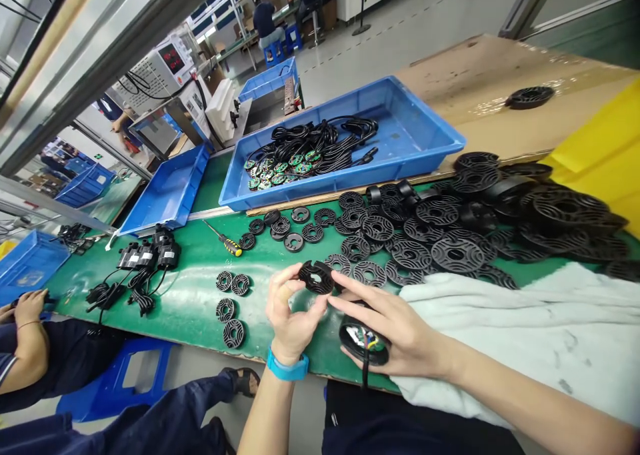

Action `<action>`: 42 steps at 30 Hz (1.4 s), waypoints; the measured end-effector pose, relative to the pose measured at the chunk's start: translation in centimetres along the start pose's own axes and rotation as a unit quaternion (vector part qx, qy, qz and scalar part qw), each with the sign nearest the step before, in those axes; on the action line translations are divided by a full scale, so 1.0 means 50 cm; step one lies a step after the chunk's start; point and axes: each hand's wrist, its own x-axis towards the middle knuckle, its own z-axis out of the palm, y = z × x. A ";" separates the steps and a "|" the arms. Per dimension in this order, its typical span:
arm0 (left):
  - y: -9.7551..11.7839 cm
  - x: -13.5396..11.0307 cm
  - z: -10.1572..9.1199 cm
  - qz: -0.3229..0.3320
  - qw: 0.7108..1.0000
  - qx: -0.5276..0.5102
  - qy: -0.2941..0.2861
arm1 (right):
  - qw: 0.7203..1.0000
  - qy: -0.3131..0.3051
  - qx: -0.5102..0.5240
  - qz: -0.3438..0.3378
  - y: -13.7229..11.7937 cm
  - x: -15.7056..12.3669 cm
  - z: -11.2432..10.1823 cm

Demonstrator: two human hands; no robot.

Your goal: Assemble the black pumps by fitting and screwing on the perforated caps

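Note:
My left hand [293, 308], with a blue wristband, pinches a black slotted disc [316, 276] above the green bench mat [200, 288]. The fingertips of my right hand [395, 328] reach that disc too. My right hand also cradles a round black housing [365, 340] against its palm, with coloured wires showing inside and a black cable hanging below. Many similar black discs [415, 242] lie in a heap to the right, and a few smaller ones [233, 302] sit to the left. A folded grey cloth [500, 335] lies under my right forearm.
A blue tray [350, 182] holds black cables and small circuit boards. Beyond the mat lie a screwdriver [225, 238], black cabled parts [150, 255] and another blue tray [165, 192]. A co-worker's arm [30, 328] rests at the left, and a yellow board [605, 155] stands at the right.

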 end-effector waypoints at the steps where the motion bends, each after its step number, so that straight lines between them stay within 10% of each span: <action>1: 0.001 0.002 -0.003 0.017 1.000 0.017 -0.003 | 1.000 0.005 0.000 0.005 0.001 0.001 -0.002; 9: 0.007 0.015 -0.008 0.088 0.992 0.088 -0.027 | 1.000 -0.016 -0.002 -0.012 0.001 -0.001 -0.002; 42: 0.015 0.003 0.000 -0.006 0.989 0.148 0.003 | 0.997 0.011 0.047 0.056 0.004 -0.003 -0.004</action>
